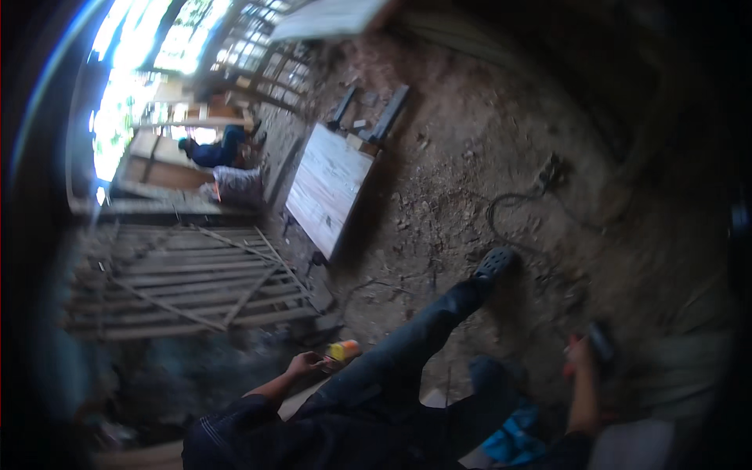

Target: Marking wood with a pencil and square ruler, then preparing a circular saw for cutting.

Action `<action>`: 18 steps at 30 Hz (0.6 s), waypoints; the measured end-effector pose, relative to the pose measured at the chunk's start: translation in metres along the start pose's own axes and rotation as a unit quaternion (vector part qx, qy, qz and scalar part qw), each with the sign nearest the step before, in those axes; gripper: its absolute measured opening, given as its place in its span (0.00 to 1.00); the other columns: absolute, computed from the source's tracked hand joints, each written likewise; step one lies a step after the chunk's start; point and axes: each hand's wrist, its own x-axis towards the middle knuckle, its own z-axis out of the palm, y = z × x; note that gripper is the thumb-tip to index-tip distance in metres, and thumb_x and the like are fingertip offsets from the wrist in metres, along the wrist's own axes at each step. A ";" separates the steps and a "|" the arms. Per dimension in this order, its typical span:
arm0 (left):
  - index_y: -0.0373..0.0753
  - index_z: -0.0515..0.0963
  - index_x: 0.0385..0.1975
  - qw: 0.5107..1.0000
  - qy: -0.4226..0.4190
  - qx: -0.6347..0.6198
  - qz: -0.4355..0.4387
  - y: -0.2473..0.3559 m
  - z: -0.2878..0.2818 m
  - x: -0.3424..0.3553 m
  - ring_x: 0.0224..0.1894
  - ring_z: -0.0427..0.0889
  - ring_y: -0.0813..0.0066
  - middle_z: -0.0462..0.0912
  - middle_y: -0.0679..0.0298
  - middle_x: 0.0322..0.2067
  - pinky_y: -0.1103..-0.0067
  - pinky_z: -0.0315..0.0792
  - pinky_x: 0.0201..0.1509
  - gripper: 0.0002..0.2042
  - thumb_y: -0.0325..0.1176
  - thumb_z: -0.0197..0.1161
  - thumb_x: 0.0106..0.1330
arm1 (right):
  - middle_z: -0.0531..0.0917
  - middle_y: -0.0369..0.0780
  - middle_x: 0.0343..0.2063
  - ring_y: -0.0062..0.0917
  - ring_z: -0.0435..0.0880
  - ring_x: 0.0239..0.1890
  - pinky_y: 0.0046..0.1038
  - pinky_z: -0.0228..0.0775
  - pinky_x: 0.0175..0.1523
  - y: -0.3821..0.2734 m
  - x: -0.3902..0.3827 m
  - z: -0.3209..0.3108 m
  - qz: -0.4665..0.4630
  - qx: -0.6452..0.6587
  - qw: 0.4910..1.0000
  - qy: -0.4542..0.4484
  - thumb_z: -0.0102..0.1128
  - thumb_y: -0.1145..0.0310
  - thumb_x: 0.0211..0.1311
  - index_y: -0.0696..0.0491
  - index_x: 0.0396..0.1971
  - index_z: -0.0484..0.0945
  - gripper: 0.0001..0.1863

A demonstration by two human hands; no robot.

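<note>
At the lower middle, my left hand [308, 363] closes its fingertips on the near end of a small yellow-and-orange container [343, 350], held beside my left thigh. Whether it is a can or a box is too blurred to tell. Out to the right, my right hand [580, 352] is wrapped round a dark tool with red parts [601, 341]. Its exact kind does not show in the blur. The two hands are far apart, with my legs [399, 337] between them.
A pale wooden board [333, 188] lies raised off the dirt floor ahead. A slatted wooden frame [188, 274] stands at the left. A dark cable [509, 200] loops across the ground. Blue cloth [513, 439] lies near my right leg. Another person [215, 149] is farther back.
</note>
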 end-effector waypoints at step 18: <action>0.30 0.83 0.54 0.914 -0.086 -0.388 -0.087 -0.120 0.135 -0.036 0.49 0.87 0.65 0.89 0.53 0.48 0.69 0.78 0.58 0.28 0.52 0.71 0.69 | 0.78 0.34 0.19 0.22 0.76 0.18 0.29 0.71 0.22 -0.197 -0.413 -0.380 0.182 0.472 0.857 -0.100 0.74 0.62 0.65 0.50 0.34 0.82 0.10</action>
